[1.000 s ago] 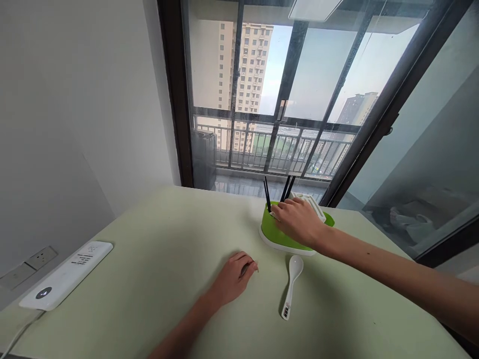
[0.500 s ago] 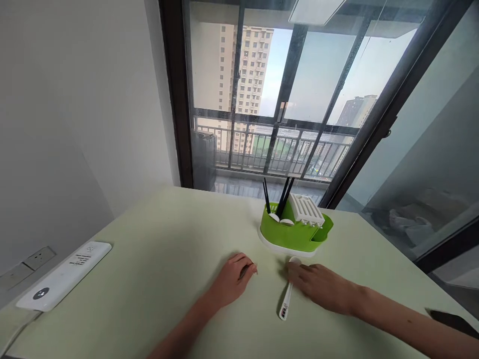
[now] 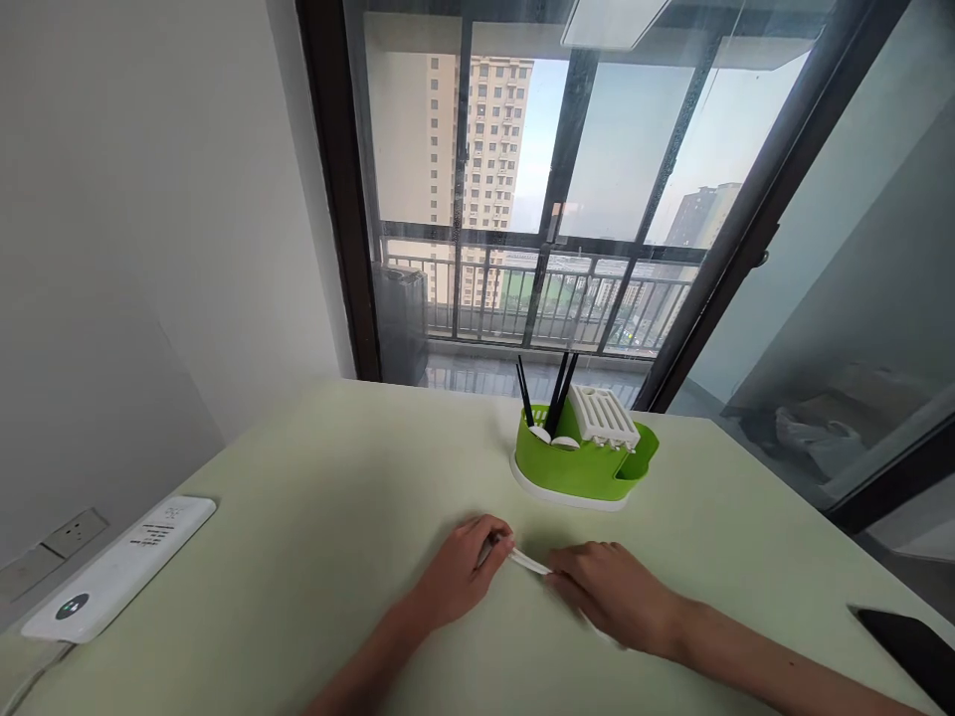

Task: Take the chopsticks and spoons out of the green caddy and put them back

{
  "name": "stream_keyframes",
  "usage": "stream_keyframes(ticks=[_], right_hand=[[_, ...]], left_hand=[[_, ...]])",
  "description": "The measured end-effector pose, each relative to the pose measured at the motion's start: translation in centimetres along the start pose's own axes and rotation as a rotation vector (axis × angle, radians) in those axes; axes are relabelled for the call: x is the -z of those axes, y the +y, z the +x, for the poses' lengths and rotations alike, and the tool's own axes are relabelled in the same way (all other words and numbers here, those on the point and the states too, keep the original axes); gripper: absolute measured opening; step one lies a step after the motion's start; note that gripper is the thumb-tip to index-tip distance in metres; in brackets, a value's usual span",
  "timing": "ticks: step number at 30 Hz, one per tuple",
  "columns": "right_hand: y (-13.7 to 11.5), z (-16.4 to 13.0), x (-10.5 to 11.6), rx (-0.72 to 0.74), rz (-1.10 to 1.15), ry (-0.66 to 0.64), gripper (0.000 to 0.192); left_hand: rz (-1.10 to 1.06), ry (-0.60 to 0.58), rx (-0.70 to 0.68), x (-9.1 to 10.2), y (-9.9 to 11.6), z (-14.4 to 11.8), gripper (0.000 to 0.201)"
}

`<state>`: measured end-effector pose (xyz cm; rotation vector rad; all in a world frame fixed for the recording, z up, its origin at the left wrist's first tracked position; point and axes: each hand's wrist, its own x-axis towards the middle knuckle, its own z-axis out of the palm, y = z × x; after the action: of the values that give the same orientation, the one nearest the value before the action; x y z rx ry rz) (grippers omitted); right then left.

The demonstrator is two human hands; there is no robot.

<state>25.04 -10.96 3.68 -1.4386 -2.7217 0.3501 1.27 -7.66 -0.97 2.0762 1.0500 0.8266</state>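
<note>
The pale green tabletop (image 3: 313,497) is open between the two hands and the green plastic cutlery holder (image 3: 582,462), which stands near the far edge with black chopsticks (image 3: 556,393) rising from it. A white power strip (image 3: 119,567) lies far left, a black phone (image 3: 906,651) far right.

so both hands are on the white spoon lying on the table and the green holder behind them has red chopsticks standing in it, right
Not quite: the chopsticks are black, not red, as the head view shows. The rest holds: the left hand and right hand are both on the white spoon on the table, with the green holder behind them.
</note>
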Motion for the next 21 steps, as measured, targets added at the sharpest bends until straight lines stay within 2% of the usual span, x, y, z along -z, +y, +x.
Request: stream_keyframes(ticks=[5,9,11,14,18,21], right_hand=[[-1.2,1.1,1.0,-0.130,0.513,-0.089,0.031],[-0.2,0.7,2.1,-0.202,0.800,-0.130,0.029],[0.4,0.2,2.9,-0.202,0.864,-0.102,0.035],[0.6,-0.5,4.1,-0.184,0.888,0.023,0.045],[-0.3,-1.1,5.3,-0.186,0.841,0.198,0.046],[-1.2,-1.3,6.0,-0.154,0.841,0.217,0.047]], left_hand=[[-0.030,-0.079,0.041,0.2,0.0,-0.2,0.035],[-0.109,-0.034,0.114,0.4,0.0,0.3,0.041],[-0.152,0.010,0.153,0.6,0.1,0.5,0.042],[-0.242,0.032,0.192,0.9,-0.1,0.7,0.045],[-0.404,-0.064,0.190,0.8,-0.8,0.8,0.049],[-0.494,-0.130,0.158,0.9,-1.2,0.8,0.052]])
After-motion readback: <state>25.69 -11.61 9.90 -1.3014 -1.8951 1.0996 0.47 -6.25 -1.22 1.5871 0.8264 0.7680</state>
